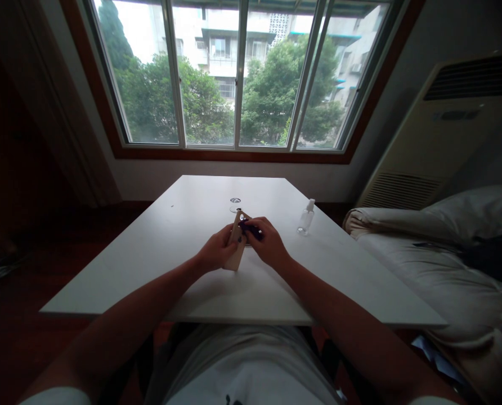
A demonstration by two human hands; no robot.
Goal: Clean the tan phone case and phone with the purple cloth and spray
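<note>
"What was held?"

"Over the bench point(141, 256), a beige slab point(234, 260) was gripped by the left hand point(216, 248); at its far end, a dark item point(255, 230) was pinched by the right hand point(272, 242)."

"And the bottle point(305, 220)?"

"It was seen farther right."

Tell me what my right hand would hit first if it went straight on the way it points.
Most likely the flat tan object in your left hand; the dark item in your right hand looks to be against it, though depth is unclear.
</note>
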